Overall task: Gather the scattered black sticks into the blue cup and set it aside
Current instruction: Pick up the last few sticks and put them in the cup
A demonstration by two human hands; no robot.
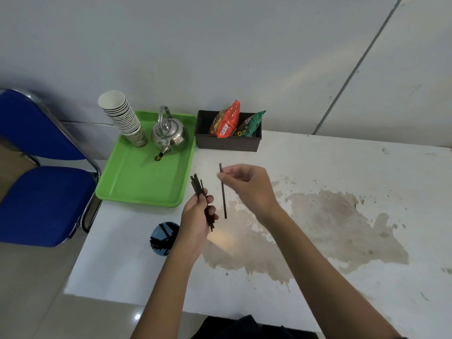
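My left hand [195, 216] grips a bundle of several black sticks [197, 185] above the white table, their ends fanning out above and below the fist. My right hand [247, 187] pinches a single black stick [223, 199] near its top, so it hangs almost upright just right of the bundle. The blue cup [160, 237] stands on the table below and left of my left hand, with several black sticks leaning inside it.
A green tray [137, 184] at the back left carries a steel kettle [170, 135] and a stack of paper cups [124, 118]. A black box [227, 143] of snack packets sits behind. A blue chair [41, 192] stands left of the stained table [330, 228].
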